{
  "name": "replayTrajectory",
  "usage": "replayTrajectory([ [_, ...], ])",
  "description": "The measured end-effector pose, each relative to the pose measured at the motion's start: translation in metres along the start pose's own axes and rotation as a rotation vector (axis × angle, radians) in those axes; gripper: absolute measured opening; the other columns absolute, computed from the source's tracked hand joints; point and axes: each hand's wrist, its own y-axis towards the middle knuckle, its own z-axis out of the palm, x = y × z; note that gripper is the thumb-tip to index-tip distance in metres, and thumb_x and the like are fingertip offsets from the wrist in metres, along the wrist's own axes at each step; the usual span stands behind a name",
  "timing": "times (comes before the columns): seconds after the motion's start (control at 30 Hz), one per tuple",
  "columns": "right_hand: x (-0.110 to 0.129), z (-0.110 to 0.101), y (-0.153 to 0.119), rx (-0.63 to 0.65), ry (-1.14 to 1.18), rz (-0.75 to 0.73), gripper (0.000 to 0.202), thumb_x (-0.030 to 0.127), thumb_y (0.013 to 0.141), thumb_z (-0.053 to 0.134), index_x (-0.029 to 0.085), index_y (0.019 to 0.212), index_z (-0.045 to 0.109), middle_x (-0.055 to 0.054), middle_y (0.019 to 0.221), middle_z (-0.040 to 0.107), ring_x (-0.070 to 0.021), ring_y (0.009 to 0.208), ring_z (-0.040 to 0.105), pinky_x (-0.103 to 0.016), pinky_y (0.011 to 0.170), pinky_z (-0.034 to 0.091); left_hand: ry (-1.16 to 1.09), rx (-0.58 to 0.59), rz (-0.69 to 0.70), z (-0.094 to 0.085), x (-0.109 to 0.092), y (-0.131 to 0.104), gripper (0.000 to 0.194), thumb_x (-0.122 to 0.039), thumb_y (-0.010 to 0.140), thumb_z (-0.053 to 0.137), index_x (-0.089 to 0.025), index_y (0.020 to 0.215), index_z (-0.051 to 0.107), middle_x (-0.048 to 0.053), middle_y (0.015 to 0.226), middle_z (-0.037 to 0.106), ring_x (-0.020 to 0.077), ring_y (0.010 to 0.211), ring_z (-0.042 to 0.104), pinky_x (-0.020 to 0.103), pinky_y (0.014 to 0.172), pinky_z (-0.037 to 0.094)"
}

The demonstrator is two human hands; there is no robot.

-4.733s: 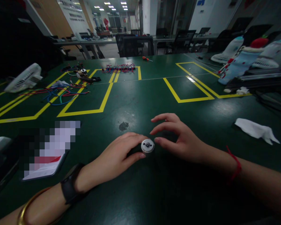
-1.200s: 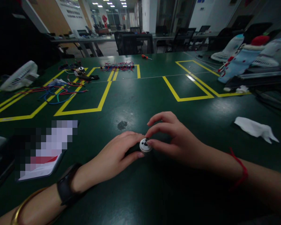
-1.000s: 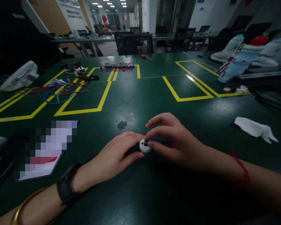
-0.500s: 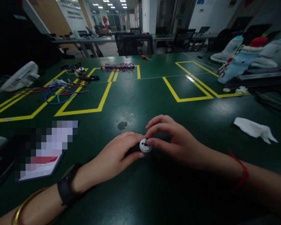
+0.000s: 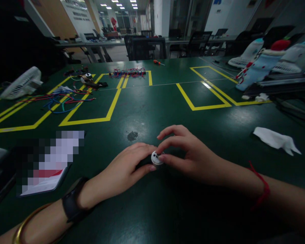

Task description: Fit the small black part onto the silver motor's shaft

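L hand [image 5: 128,166], just left of lower ctr, grips narrowly round what looks like a motor [image 5: 155,160], silver top facing up; motor is approx. ctr of frame, a bit below the middle, btwn both hands. R hand [image 5: 190,152], right of ctr, has thumb + index close together at the motor's top; can't tell if they pinch a tiny part or only touch. Step in hand, I'd judge: fingertip work on the top face while L hand braces. Next move prob. calls for a steady L grip + light R fingertips.

Counts, L to R: 1 white fan [image 5: 22,83], upper left; 1 phone [image 5: 53,162], lower left, blurred; wires [image 5: 63,101], upper left, too tangled to count; 1 watch [image 5: 73,203], lower left; 1 motor in hand; 1 screwdriver [image 5: 157,62], top ctr; 1 red string [image 5: 266,189], lower right; 1 tissue [image 5: 276,138], far right.
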Motion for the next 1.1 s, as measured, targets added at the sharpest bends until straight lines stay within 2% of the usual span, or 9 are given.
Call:
replayTrajectory([
  [0.2,-0.003,-0.008,0.000,-0.031,0.098,0.022,0.014,0.021,0.088,0.062,0.018,0.098,0.070,-0.008,0.115,0.059,-0.0209,0.112,0.056,-0.039,0.100,0.043,-0.006,-0.011,0.002,0.000,-0.001,0.001,0.035,-0.026,0.095,0.060,-0.029,0.128,0.051,0.001,0.124,0.060,0.0200,0.114,0.053,0.035,0.099,0.043],
  [0.4,-0.007,-0.008,-0.005,0.084,0.095,-0.007,0.025,0.015,0.086,0.059,0.023,0.107,0.070,-0.008,0.126,0.055,-0.0233,0.121,0.052,-0.044,0.103,0.040,-0.012,-0.005,-0.009,-0.001,-0.001,0.002,0.030,-0.026,0.094,0.060,-0.027,0.124,0.054,0.003,0.121,0.061,0.0224,0.113,0.054,0.038,0.097,0.044],
  [0.5,-0.006,-0.008,-0.006,0.071,0.094,-0.021,0.024,0.014,0.085,0.060,0.024,0.104,0.070,-0.008,0.126,0.056,-0.0238,0.121,0.052,-0.044,0.103,0.041,-0.017,-0.010,-0.010,-0.001,-0.002,0.002,0.031,-0.025,0.093,0.060,-0.027,0.124,0.054,0.004,0.121,0.062,0.0231,0.113,0.055,0.039,0.097,0.045],
  [0.67,-0.016,-0.018,-0.004,-0.026,0.218,0.050,0.017,0.015,0.086,0.060,0.021,0.097,0.072,-0.007,0.117,0.062,-0.0221,0.113,0.057,-0.039,0.098,0.043,-0.011,0.007,-0.021,-0.004,-0.005,0.003,0.032,-0.027,0.095,0.058,-0.028,0.126,0.053,0.002,0.124,0.060,0.0213,0.114,0.054,0.037,0.099,0.044],
  [0.8,-0.044,-0.022,-0.002,-0.242,0.496,0.306,0.011,0.028,0.087,0.064,0.020,0.088,0.071,-0.004,0.095,0.069,-0.0194,0.093,0.063,-0.034,0.084,0.046,0.000,0.021,-0.036,-0.004,-0.006,0.002,0.036,-0.028,0.097,0.057,-0.031,0.132,0.049,0.001,0.127,0.058,0.0200,0.115,0.053,0.035,0.100,0.043],
  [0.87,-0.057,-0.020,-0.001,-0.358,0.658,0.449,0.014,0.032,0.085,0.066,0.019,0.082,0.070,-0.003,0.082,0.069,-0.0172,0.079,0.063,-0.031,0.074,0.047,0.000,0.024,-0.034,-0.004,-0.006,0.002,0.037,-0.027,0.097,0.056,-0.031,0.133,0.049,0.001,0.128,0.058,0.0200,0.116,0.053,0.036,0.100,0.042],
  [0.93,-0.065,-0.019,0.000,-0.440,0.766,0.531,0.016,0.034,0.083,0.067,0.019,0.079,0.069,-0.002,0.075,0.067,-0.0157,0.073,0.062,-0.030,0.069,0.047,-0.005,0.025,-0.032,-0.003,-0.005,0.002,0.038,-0.027,0.097,0.056,-0.031,0.133,0.048,0.002,0.128,0.058,0.0207,0.116,0.053,0.037,0.100,0.043],
  [1.1,-0.067,-0.018,0.000,-0.446,0.819,0.541,0.017,0.035,0.081,0.070,0.018,0.078,0.070,-0.002,0.074,0.066,-0.0143,0.071,0.061,-0.028,0.067,0.047,-0.006,0.016,-0.024,-0.003,-0.004,0.003,0.038,-0.028,0.096,0.057,-0.030,0.134,0.049,0.004,0.127,0.059,0.0228,0.115,0.054,0.040,0.098,0.045],
])
